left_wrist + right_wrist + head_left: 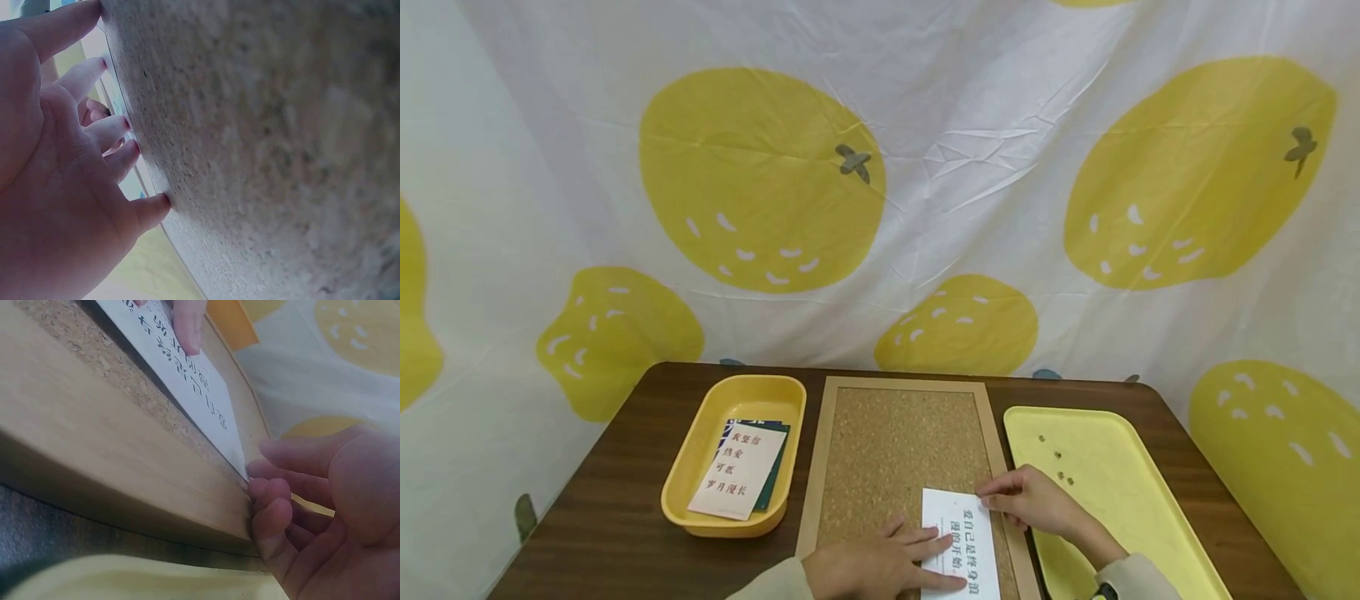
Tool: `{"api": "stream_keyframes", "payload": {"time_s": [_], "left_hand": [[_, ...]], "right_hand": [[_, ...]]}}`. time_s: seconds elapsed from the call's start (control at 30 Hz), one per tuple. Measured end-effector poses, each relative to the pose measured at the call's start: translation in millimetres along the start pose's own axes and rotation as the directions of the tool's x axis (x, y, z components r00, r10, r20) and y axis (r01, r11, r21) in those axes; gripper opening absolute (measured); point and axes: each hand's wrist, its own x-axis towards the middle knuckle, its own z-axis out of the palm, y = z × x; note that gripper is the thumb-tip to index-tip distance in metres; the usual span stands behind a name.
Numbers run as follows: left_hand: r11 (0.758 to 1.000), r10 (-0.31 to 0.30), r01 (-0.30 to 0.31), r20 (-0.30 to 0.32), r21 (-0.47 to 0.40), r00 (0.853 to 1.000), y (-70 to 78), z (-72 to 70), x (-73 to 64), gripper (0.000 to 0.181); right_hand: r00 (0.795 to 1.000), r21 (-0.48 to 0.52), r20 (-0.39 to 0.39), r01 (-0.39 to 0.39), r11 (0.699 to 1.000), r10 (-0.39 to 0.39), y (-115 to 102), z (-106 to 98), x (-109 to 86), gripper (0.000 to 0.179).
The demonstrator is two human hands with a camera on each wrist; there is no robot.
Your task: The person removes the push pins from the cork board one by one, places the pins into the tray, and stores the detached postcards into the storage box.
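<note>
A white card (957, 546) printed with Chinese characters lies on a wood-framed corkboard (898, 442), its right side over the frame. My left hand (880, 560) rests on the card's left side with fingers spread, and the left wrist view shows its fingertips (153, 209) against the board. At the card's upper right corner is my right hand (1037, 504). Its thumb and forefinger come close together there while the other fingers curl beneath, as the right wrist view shows. Whether they pinch the card or some small thing is hidden.
Left of the board stands a yellow basin (679, 492) with several cards (741, 471) in it. To the right lies a pale yellow tray (1120, 492) holding several small gold pieces (1060, 477). A lemon-print cloth (925, 208) hangs behind the dark table (595, 517).
</note>
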Motion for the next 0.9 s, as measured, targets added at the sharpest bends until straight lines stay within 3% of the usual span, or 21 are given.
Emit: {"api": "stream_keyframes", "payload": {"time_s": [0.17, 0.5, 0.73, 0.9], "left_hand": [[0.999, -0.006, 0.007, 0.019, -0.047, 1.0, 1.9, -3.4, -2.0, 0.066], [0.999, -0.027, 0.027, 0.006, 0.029, 1.0, 14.2, -14.2, -8.5, 0.062], [0.999, -0.025, 0.025, 0.004, 0.03, 1.0, 14.4, -14.8, -8.8, 0.062], [0.999, -0.02, 0.02, 0.0, 0.042, 1.0, 14.9, -14.7, -9.4, 0.062]], "right_hand": [[1.0, 0.021, -0.003, -0.02, 1.0, 0.02, -1, 1, 0.4, 0.02], [0.999, 0.047, -0.008, -0.041, 0.998, 0.041, -6, 4, 0.0, 0.021], [0.998, -0.041, -0.067, -0.014, 0.999, 0.012, -8, 8, 1.2, 0.018], [0.996, -0.036, -0.086, -0.003, 0.999, 0.0, -11, 11, 1.4, 0.014]]}}
